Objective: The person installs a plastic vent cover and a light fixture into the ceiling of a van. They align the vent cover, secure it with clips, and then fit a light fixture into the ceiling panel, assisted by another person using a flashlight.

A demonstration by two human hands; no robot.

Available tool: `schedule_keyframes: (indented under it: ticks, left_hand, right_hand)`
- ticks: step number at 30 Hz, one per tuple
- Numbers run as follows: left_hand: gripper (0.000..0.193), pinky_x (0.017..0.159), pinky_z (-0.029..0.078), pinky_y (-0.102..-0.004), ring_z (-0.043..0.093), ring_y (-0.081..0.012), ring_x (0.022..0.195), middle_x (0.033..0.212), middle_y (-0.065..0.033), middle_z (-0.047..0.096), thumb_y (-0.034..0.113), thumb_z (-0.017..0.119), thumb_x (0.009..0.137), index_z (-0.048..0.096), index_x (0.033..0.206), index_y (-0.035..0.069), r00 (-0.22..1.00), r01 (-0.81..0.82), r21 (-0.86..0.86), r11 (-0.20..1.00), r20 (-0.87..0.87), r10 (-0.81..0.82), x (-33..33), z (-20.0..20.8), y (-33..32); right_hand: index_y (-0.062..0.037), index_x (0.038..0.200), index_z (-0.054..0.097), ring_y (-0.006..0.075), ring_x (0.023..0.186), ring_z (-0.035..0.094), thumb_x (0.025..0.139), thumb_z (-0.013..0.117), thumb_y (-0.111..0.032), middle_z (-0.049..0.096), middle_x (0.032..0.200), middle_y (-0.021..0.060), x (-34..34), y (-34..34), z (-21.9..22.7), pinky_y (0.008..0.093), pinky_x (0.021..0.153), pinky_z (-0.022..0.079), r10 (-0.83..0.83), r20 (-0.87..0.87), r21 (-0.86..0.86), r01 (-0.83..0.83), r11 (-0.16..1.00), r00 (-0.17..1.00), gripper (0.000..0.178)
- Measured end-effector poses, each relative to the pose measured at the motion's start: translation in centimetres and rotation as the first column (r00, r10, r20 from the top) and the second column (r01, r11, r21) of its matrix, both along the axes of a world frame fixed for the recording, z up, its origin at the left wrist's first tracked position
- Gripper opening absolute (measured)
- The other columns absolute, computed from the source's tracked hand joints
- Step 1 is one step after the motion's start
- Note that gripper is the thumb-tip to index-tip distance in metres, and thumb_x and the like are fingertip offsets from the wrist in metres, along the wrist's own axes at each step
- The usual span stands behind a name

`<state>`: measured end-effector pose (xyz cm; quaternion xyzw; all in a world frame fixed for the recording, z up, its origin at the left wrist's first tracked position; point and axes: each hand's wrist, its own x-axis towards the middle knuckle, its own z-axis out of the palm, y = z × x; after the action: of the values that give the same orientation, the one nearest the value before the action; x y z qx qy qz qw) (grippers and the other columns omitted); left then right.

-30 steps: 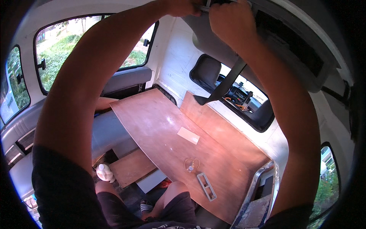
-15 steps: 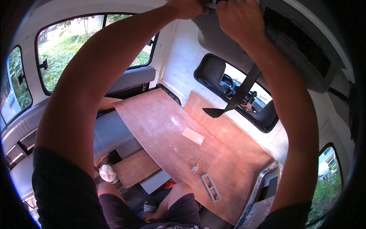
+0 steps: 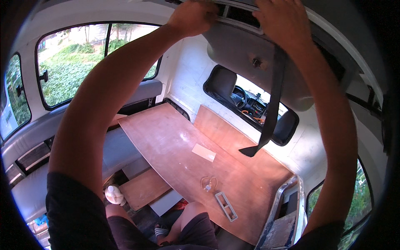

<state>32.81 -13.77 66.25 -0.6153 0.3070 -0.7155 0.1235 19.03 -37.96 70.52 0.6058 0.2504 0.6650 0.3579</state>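
fingers point(image 3: 263, 17) at one overhead frame point(image 3: 239, 23)

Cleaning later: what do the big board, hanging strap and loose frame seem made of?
Board: likely plywood, faintly glossy; its brown face shows highlights. Strap: probably fabric webbing, matte; it hangs flat and limp. Frame: dull plastic or painted metal; even grey leaves both open.

Left hand point(image 3: 193, 18) and right hand point(image 3: 285, 23) at a grey overhead frame point(image 3: 241, 23), 1 black strap point(image 3: 274, 98) below
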Motion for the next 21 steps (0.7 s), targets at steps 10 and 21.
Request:
schedule_keyframes:
  ticks: [10, 21]
  left_hand:
    - [0.024, 0.084, 0.055, -0.0533, 0.065, -0.0438, 0.103, 0.11, -0.0203, 0.06, 0.01, 0.06, 0.087, 0.06, 0.11, 0.007, 0.983, 0.106, -0.149, 0.983, -0.13, -0.126, 0.3, 5.9, -3.0]
    - [0.018, 0.073, 0.058, -0.0518, 0.07, -0.0414, 0.084, 0.102, -0.0171, 0.063, 0.016, 0.059, 0.087, 0.065, 0.101, 0.007, 0.993, 0.064, -0.067, 0.996, -0.093, -0.07, 0.6, 5.9, -1.9]
  right_hand:
    - [-0.0067, 0.102, 0.076, 0.0277, 0.098, 0.073, 0.09, 0.067, -0.023, 0.076, 0.103, 0.0111, 3.0, 4.7, 1.3, 0.041, 0.083, 0.057, -0.358, -0.091, 0.111, 0.367, 0.923, 0.929, 0.022]
    - [-0.0015, 0.099, 0.078, 0.0323, 0.096, 0.075, 0.09, 0.062, -0.015, 0.076, 0.102, 0.0191, 2.5, 4.2, 3.0, 0.0441, 0.083, 0.06, -0.369, -0.241, -0.057, 0.366, 0.929, 0.898, 0.022]
